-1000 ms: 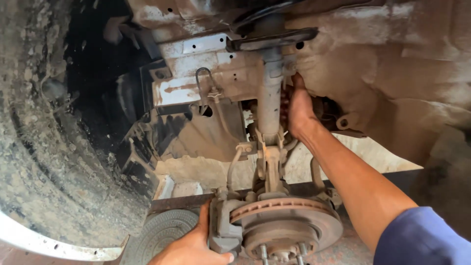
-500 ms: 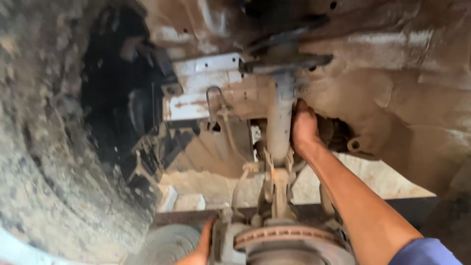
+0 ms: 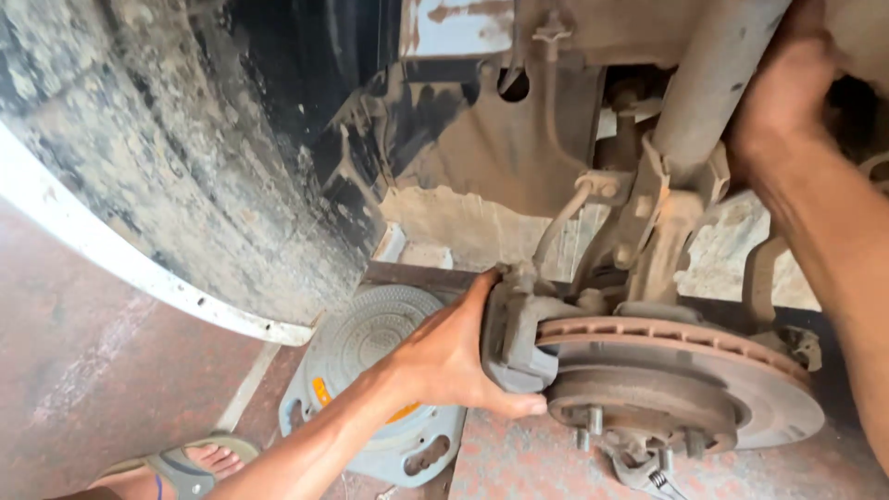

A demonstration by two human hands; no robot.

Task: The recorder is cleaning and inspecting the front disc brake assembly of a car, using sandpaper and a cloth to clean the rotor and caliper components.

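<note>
Dirty wheel-arch lining [image 3: 185, 167] filled the upper left of the frame. At lower centre, the left hand [image 3: 454, 356] cupped the brake caliper [image 3: 514, 338], fingers curled around it, beside the rusty brake disc [image 3: 704, 370]. At upper right, the right hand [image 3: 787, 83] gripped behind the strut [image 3: 708, 83]; its fingers were hidden.

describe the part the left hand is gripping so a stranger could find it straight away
Start at the big round rusty brake disc low in the wheel arch. Clamped over its left edge is the brake caliper, with the left hand wrapped around it. It is a chunky grey block, unlike the flat disc and the upright strut above.
</note>
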